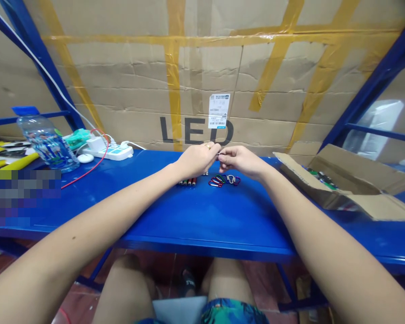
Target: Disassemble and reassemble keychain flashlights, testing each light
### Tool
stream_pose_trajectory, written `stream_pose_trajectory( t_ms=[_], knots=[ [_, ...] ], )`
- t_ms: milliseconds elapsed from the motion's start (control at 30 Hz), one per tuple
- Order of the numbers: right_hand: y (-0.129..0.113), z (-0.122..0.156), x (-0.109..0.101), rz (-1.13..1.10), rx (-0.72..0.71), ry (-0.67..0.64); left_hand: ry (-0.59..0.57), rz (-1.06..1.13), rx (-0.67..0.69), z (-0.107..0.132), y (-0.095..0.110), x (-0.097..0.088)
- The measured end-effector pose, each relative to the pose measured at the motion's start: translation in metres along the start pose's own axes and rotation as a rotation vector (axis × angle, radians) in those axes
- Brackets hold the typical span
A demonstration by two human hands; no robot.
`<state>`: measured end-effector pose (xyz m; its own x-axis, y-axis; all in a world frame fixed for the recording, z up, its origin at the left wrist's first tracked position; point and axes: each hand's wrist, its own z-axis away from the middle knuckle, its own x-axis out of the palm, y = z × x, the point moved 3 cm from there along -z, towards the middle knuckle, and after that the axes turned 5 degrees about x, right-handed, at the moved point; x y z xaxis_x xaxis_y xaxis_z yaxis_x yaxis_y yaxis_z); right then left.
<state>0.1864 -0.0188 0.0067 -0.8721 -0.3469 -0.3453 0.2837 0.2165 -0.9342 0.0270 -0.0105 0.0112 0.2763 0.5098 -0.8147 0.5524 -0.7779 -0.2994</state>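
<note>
My left hand (pixel 200 158) and my right hand (pixel 240 161) meet above the back of the blue table. Between their closed fingertips is a small dark metallic piece (pixel 219 153), too small to name; both hands seem to pinch it. Just below my right hand, several coloured carabiners (pixel 224 180) lie in a loose row, red, green, silver and purple among them. Under my left hand sit several short tubes with shiny ends (pixel 187 182), lined up side by side and partly hidden by the hand and wrist.
An open cardboard box (pixel 327 189) with small coloured items stands at the right. To the left are a water bottle (pixel 45 139), a white power strip (pixel 116 152) and a red cable (pixel 97 166). A large taped carton (pixel 131 90) rises behind the blue table (pixel 202 225).
</note>
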Motion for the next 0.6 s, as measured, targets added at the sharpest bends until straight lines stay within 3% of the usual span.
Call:
stream_pose_trajectory(
  t_ms=[300,433,600],
  knots=[
    [-0.003,0.003,0.004,0.098,0.010,-0.030,-0.105,0.005,-0.056,0.003,0.006,-0.004],
    [-0.005,0.000,0.006,0.336,-0.111,0.046,-0.131,0.127,-0.127,0.007,0.002,0.000],
    [-0.007,-0.004,0.013,0.633,-0.341,0.192,-0.081,0.454,-0.211,0.011,-0.012,0.003]
  ],
)
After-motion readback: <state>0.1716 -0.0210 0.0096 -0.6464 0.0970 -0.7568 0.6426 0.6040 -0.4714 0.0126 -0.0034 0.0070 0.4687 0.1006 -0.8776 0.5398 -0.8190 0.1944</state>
